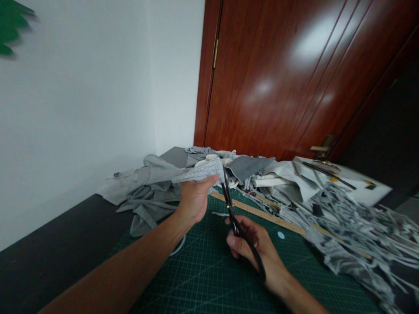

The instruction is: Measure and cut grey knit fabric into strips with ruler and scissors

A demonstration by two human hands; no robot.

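My left hand (194, 200) is closed on a light grey piece of fabric (206, 170), held up above the mat with the thumb on top. In my right hand (253, 242) is a pair of black scissors (232, 216), its blades pointing up and away from me. The blade tips are beside the right edge of the fabric; I cannot tell whether they touch it. The blades look slightly apart. Under both hands lies a green cutting mat (196, 279) with a grid. A thin pale strip (220, 214) lies on the mat close to the scissors.
A wooden ruler (262, 213) lies across the mat. Grey fabric (147, 211) is heaped on the left, and a tangle of cut strips (353, 218) covers the right. A small light blue disc (280, 235) is on the mat. Behind stand a white wall and a brown door (262, 87).
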